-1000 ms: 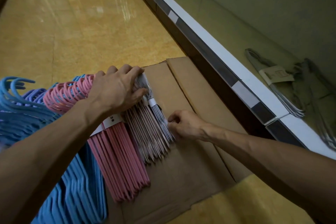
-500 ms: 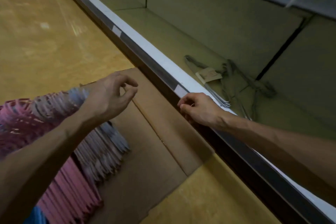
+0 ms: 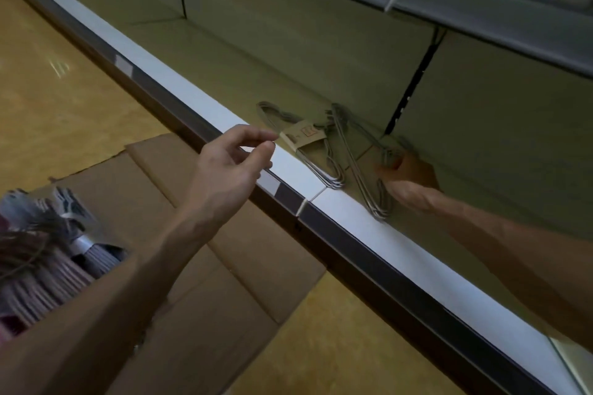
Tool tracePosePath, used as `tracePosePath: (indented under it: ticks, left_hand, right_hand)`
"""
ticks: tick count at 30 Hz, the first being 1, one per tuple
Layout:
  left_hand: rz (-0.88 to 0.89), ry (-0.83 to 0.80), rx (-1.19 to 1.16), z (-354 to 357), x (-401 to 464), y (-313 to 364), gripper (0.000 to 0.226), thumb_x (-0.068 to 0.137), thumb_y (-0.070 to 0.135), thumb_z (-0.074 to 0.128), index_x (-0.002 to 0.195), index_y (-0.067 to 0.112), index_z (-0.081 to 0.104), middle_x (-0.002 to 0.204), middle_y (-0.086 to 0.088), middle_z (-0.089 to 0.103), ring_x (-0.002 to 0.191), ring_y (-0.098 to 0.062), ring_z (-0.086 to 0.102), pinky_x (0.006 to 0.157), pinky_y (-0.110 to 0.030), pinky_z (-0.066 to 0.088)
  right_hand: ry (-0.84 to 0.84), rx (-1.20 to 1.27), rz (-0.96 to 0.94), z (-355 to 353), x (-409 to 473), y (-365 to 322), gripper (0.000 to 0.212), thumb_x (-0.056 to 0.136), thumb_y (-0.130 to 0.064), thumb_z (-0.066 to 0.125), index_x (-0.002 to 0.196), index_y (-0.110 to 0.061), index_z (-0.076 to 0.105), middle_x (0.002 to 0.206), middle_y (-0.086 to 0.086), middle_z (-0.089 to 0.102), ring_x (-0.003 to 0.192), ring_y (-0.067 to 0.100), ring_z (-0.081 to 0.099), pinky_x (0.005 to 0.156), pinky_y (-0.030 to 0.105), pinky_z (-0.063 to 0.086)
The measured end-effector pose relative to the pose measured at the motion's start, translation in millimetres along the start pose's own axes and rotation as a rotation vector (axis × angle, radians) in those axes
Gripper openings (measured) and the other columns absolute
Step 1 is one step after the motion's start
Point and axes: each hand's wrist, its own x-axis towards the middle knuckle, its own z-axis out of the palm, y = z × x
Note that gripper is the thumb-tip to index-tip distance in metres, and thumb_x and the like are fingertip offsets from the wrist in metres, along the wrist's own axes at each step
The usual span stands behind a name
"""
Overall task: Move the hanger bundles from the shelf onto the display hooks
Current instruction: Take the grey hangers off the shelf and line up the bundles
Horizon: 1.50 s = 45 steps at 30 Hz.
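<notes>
Lying on the low shelf (image 3: 244,51) are two bundles of wire hangers: one with a paper label (image 3: 303,135), one beside it (image 3: 362,167) gripped by the right hand (image 3: 406,181). The left hand (image 3: 229,167) hovers over the shelf edge, fingers loosely curled, empty. A flattened cardboard box (image 3: 199,234) lies on the floor (image 3: 64,112).

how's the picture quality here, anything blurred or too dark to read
Head view: dim, greenish light inside the shelf; the right hand sits in shadow and the wire hanger bundles look soft; the coloured hangers at lower left are smeared by motion blur; faint glare on the floor.
</notes>
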Motion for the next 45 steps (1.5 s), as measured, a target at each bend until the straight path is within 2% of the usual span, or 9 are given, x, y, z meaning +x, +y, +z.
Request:
tracePosePath:
  ticks: [5,10,14,17,21,27,29,36,45]
  left_hand:
    - [-0.019,-0.016,-0.027,9,2,-8,0.018,0.1,0.02,0.057,0.115,0.021,0.067,0.109,0.002,0.068,0.087,-0.008,0.069,0.07,-0.016,0.056]
    - [-0.045,-0.033,-0.026,4,-1,-19,0.019,0.101,0.018,0.055,0.114,0.023,0.066,0.107,0.003,0.068,0.085,-0.006,0.069,0.07,-0.015,0.056]
    - [-0.058,-0.019,-0.025,-3,1,-24,0.018,0.101,0.016,0.054,0.111,0.026,0.065,0.106,0.004,0.067,0.083,-0.007,0.069,0.067,-0.016,0.056]
    - [-0.068,-0.004,-0.022,-7,1,-26,0.019,0.101,0.014,0.054,0.109,0.028,0.065,0.102,0.005,0.067,0.081,-0.007,0.069,0.066,-0.018,0.057]
    - [-0.063,-0.007,-0.016,-14,-1,-23,0.02,0.101,0.012,0.053,0.111,0.024,0.065,0.102,0.003,0.067,0.081,-0.009,0.069,0.064,-0.017,0.056]
    - [-0.116,0.006,-0.017,-33,-7,-14,0.02,0.101,0.017,0.054,0.117,0.022,0.065,0.101,0.004,0.066,0.082,-0.013,0.068,0.063,-0.019,0.056]
    - [-0.149,0.021,-0.023,-42,-8,-12,0.02,0.102,0.019,0.053,0.119,0.022,0.064,0.104,0.002,0.066,0.083,-0.013,0.069,0.063,-0.02,0.056]
    - [-0.192,0.054,-0.021,-62,-16,-5,0.023,0.102,0.021,0.053,0.123,0.02,0.062,0.108,0.002,0.066,0.086,-0.017,0.07,0.066,-0.025,0.057]
    - [-0.357,0.146,-0.178,-73,-12,6,0.033,0.1,0.04,0.054,0.126,0.018,0.051,0.114,-0.002,0.063,0.093,-0.019,0.071,0.076,-0.031,0.059]
  right_hand:
    - [-0.127,-0.046,0.065,7,14,16,0.039,0.085,-0.052,0.068,0.07,-0.021,0.05,0.086,0.006,0.061,0.08,0.024,0.058,0.055,0.026,0.036]
    - [-0.162,-0.054,0.073,20,19,15,0.029,0.084,-0.033,0.073,0.075,-0.013,0.055,0.087,0.009,0.062,0.078,0.024,0.057,0.051,0.025,0.035]
    - [-0.105,0.062,0.156,19,24,9,0.014,0.093,-0.018,0.055,0.091,-0.004,0.053,0.096,0.013,0.058,0.074,0.023,0.054,0.055,0.029,0.04]
    - [-0.133,0.39,0.272,20,23,3,0.025,0.088,-0.003,0.051,0.1,0.017,0.06,0.07,0.019,0.065,0.049,0.026,0.061,0.047,0.032,0.051]
    - [-0.072,0.489,0.321,28,9,-11,0.031,0.091,-0.004,0.047,0.111,0.014,0.061,0.047,0.012,0.061,0.028,0.017,0.052,0.033,0.022,0.044]
    - [-0.077,0.571,0.297,33,-8,-29,0.021,0.093,-0.011,0.051,0.086,0.005,0.063,0.057,0.012,0.067,0.031,0.013,0.054,0.04,0.023,0.049]
    - [-0.009,0.51,0.275,34,-12,-34,0.025,0.089,-0.017,0.053,0.098,0.004,0.063,0.072,0.016,0.073,0.038,0.019,0.061,0.049,0.032,0.057]
    - [0.071,0.497,0.108,26,-35,-57,0.015,0.1,-0.013,0.048,0.11,-0.002,0.045,0.098,0.023,0.066,0.051,0.02,0.062,0.032,0.016,0.039]
    - [-0.298,0.434,-0.283,29,-100,-94,0.016,0.1,-0.018,0.054,0.112,-0.016,0.043,0.097,0.016,0.06,0.056,0.024,0.062,0.041,0.033,0.053]
